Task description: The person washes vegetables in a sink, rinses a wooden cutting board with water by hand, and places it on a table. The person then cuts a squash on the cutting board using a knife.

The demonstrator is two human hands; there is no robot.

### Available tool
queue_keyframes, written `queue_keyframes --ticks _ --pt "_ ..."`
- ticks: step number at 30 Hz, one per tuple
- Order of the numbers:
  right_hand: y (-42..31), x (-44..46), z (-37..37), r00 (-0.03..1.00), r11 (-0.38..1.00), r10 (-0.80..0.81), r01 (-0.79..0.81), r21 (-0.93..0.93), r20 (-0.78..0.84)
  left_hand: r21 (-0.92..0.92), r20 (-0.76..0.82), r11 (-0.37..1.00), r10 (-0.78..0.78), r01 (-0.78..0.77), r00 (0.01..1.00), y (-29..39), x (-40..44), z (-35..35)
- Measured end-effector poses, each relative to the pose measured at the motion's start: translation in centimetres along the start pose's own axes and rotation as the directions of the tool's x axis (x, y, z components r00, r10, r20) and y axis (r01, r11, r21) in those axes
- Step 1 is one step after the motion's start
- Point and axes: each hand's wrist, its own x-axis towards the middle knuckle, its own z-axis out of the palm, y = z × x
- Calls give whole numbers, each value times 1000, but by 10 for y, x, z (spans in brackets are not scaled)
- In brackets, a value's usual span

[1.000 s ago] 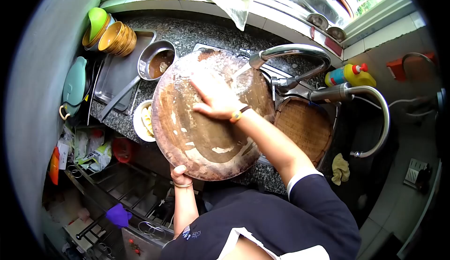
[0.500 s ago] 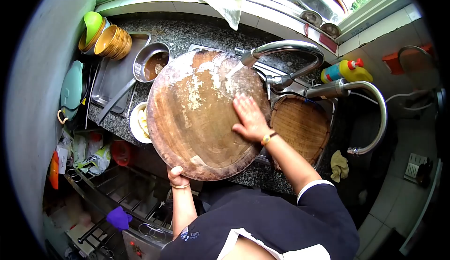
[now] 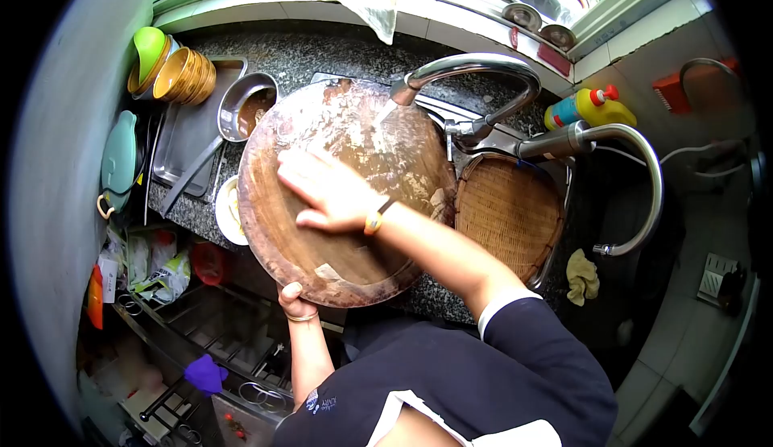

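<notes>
A large round wooden chopping board lies under the tap, from which water runs onto its upper part. Its surface is wet, with pale patches. My left hand grips the board's lower left rim, thumb on top and the other fingers hidden beneath. Flat on the board's left half rests my right hand, fingers stretched out and nothing held. Just left of the board are a white bowl with pale food and a steel saucepan holding brown liquid.
A woven bamboo basket sits in the sink at right. Beyond it are a second curved tap, a yellow bottle and a cloth. Stacked bowls stand on a metal tray at left.
My right hand has slid left across the board, from its right side to its left half. My left hand keeps its hold on the rim. The view has shifted slightly.
</notes>
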Motion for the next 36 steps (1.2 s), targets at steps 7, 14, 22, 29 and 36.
queue_keyframes --ticks 7,14,22,29,36 --pt "-48 -92 1 969 985 -156 139 100 193 10 10 999 -33 33 999 5 0 9" --pt "33 -135 -44 983 961 129 -91 -262 130 -31 -3 999 -14 14 1000 3 0 5" --pt "80 -153 -96 987 908 144 -106 -406 65 -42 -7 999 -19 19 1000 4 0 8" --pt "-36 -218 -37 283 207 955 -853 480 91 6 -14 1000 8 -8 1000 5 1 16" --pt "-60 -229 -27 26 -751 658 -37 659 752 92 -32 993 79 -76 996 9 -7 37"
